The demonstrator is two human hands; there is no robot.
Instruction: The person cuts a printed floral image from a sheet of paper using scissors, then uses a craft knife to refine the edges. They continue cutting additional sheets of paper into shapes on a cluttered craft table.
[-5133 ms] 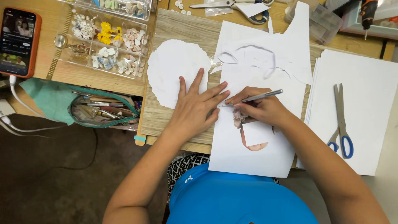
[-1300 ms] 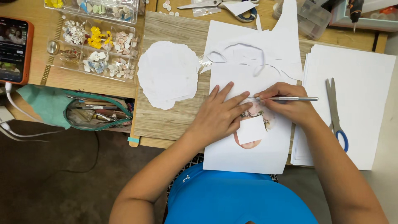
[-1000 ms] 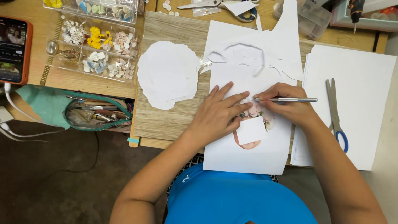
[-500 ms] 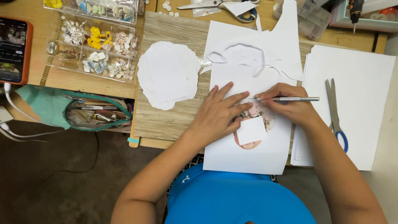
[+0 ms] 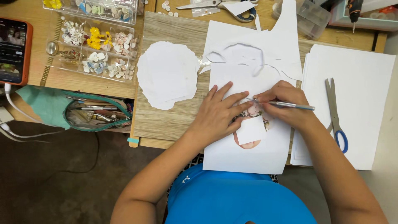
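The thin silver craft knife [image 5: 286, 104] looks like smooth, shiny metal. Under it lies a white matt paper sheet [image 5: 248, 153] with cut, slightly curled edges. The light brown wooden board [image 5: 170, 120] shows a rough grain, and the desk [image 5: 25, 12] is a smoother, yellowish wood. The blue-handled scissors [image 5: 333, 112] have dull metal blades and glossy plastic grips. The clear compartment box [image 5: 89, 52] is glossy plastic. The green zip pouch [image 5: 45, 108] looks like soft cloth.

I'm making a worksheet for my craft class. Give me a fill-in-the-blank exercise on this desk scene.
1. The right hand holds a thin metal ____.
2. The left hand presses flat on the white ____.
3. The scissors with ____ handles lie right of the right hand.
4. The phone lies at the far ____.

Missing words: tool; paper; blue; left
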